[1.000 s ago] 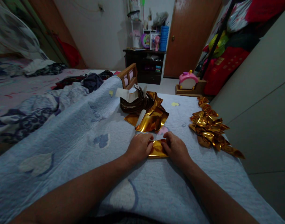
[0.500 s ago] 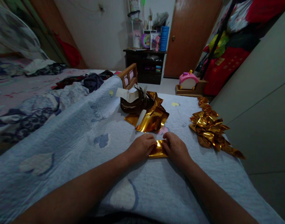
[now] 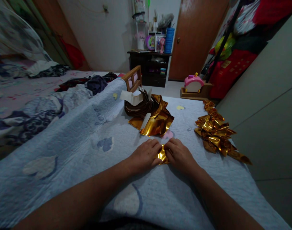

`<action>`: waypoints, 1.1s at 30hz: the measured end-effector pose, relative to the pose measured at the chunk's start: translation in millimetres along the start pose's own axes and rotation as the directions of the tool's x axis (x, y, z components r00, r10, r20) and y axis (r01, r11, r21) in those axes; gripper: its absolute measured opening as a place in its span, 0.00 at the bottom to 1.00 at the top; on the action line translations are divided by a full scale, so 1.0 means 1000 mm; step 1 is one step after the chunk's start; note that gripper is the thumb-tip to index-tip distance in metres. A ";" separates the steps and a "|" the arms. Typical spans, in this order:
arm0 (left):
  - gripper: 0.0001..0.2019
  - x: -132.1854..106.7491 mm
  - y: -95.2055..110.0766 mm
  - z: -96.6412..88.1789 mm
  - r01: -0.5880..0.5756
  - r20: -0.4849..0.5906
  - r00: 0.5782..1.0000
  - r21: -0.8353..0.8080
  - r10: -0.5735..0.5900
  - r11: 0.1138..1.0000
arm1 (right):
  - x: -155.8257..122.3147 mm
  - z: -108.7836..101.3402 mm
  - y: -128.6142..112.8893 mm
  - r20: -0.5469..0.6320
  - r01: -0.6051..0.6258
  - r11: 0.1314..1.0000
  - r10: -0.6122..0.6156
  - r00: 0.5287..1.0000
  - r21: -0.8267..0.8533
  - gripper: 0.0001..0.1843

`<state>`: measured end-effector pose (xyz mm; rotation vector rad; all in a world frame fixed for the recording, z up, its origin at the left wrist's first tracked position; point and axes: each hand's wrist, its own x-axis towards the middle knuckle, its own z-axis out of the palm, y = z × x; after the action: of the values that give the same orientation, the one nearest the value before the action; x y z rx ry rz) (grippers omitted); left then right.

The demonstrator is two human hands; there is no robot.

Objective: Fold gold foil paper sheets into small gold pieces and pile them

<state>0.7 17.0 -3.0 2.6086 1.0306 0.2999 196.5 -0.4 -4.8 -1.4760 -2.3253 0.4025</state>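
Observation:
A small sheet of shiny gold foil paper (image 3: 162,155) lies on the blue quilt, partly covered by both hands. My left hand (image 3: 147,153) grips its left side, with the thumb at the near edge. On the right side, my right hand (image 3: 179,154) has its fingers closed on the paper. Beyond the hands sits a stack of gold foil sheets (image 3: 157,123), with a dark brown bundle and white paper strips at its far left. Folded gold foil pieces (image 3: 215,131) lie heaped along the quilt's right edge.
The pale blue quilt (image 3: 83,163) with heart patterns covers the surface. Clothes and bedding (image 3: 40,108) lie to the left. A wooden rail (image 3: 133,78) stands at the far edge. A white panel (image 3: 267,105) rises on the right, and a pink toy (image 3: 193,83) stands beyond.
Both hands have moved over the gold foil paper, covering more of it. My thumbs have come down toward its near edge. The stack and the folded heap stay put.

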 end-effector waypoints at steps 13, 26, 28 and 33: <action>0.18 -0.003 -0.007 -0.006 -0.063 0.052 0.996 -0.091 0.068 0.994 | -0.008 0.003 -0.018 -0.045 -0.032 0.984 0.024 0.999 -0.178 0.13; 0.27 -0.002 -0.018 -0.001 -0.119 0.027 0.992 -0.091 0.122 0.989 | -0.015 -0.004 0.006 -0.026 -0.086 0.973 0.083 0.996 -0.214 0.31; 0.27 -0.002 -0.018 -0.002 -0.124 0.032 0.991 -0.090 0.128 0.988 | -0.018 -0.006 0.016 -0.026 -0.097 0.974 0.093 0.995 -0.204 0.35; 0.27 -0.002 -0.016 -0.004 -0.113 0.054 0.992 -0.088 0.118 0.990 | -0.021 -0.009 0.032 0.020 -0.148 0.974 0.154 0.988 -0.169 0.42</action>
<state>-12.1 28.0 -5.3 2.5890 0.8305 0.2858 234.1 -5.3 -13.5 -1.7456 -2.3288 0.2784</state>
